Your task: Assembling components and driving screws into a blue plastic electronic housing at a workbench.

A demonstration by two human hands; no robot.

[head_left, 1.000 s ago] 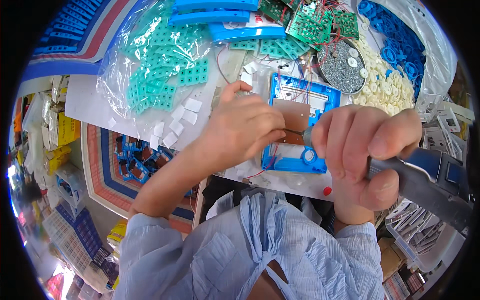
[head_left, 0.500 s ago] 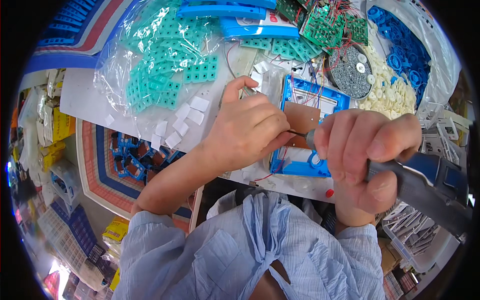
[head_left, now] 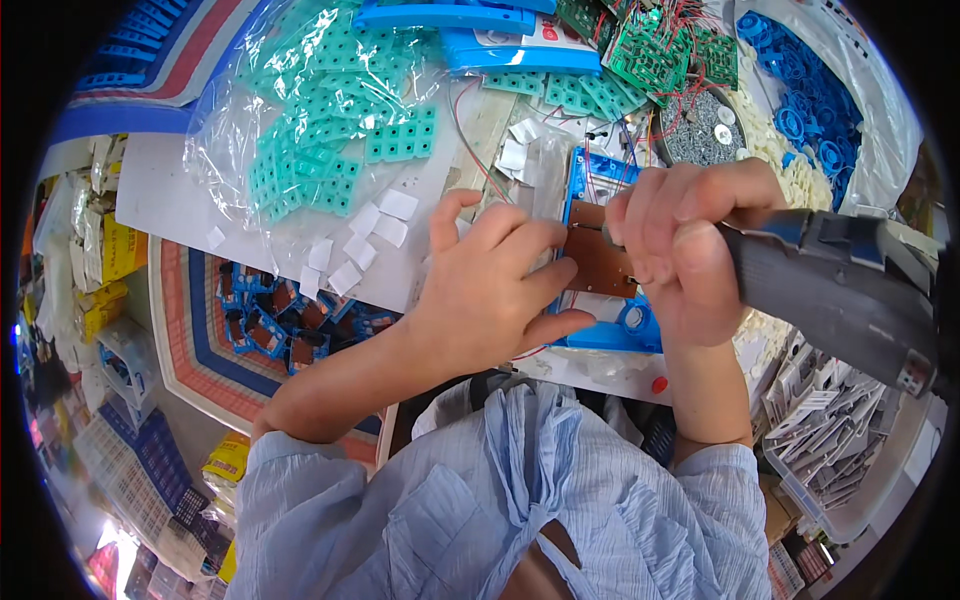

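Observation:
A brown circuit board lies inside a blue plastic case, with thin red wires beside it. My right hand wraps round a dark grey electric screwdriver. Its tip points left, over the upper part of the board; whether it touches a screw there is hard to make out. At the board's left edge is my left hand, its fingers spread and its thumb stretched out over the case's lower left side. I see nothing held in it, and some fingertips appear to touch the board.
Teal rubber keypads in clear plastic and white square pieces lie to the left. Behind are green circuit boards and a round tin of screws. Cream parts and blue parts heap up at the right.
The screwdriver has moved up and left, its tip going from the board's lower middle to its upper part. My left hand has dropped slightly, its fingers unfolding from a pinch near the tip.

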